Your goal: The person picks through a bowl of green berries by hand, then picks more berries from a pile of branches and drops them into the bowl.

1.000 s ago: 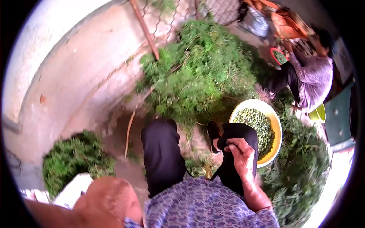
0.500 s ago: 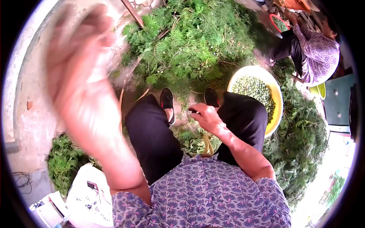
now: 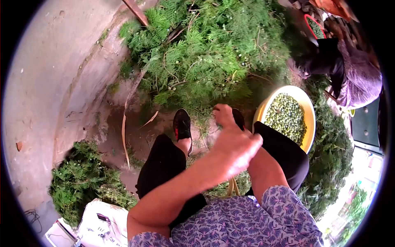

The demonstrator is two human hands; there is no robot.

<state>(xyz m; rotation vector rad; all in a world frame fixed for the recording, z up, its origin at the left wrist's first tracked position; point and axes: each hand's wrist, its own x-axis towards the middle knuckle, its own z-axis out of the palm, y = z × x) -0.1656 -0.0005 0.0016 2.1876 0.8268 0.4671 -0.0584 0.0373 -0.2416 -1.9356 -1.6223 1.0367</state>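
Note:
My left hand (image 3: 238, 149) crosses in front of my right forearm (image 3: 267, 166), overlapping it near the wrist. Its fingers look curled closed, somewhat blurred; whether they grip the forearm or something small is hidden. Just beyond it, my right hand (image 3: 224, 115) hangs over the ground between my shoes with its fingers bent together. What it holds, if anything, I cannot make out. Past both hands lies a large heap of green conifer branches (image 3: 205, 61). To the right of my knee stands a yellow tub (image 3: 311, 119) holding many small green berries (image 3: 286, 115).
A smaller pile of branches (image 3: 86, 177) lies at left, beside a white sack (image 3: 96, 228) with a dark phone-like object (image 3: 103, 217) on it. More branches (image 3: 329, 144) lie at right. Another person (image 3: 358, 78) sits at upper right near a red-rimmed basket (image 3: 315, 26).
My left hand has come down from its raised place at upper left and now crosses my right forearm. My right hand has shifted slightly; the whole view has turned a little left.

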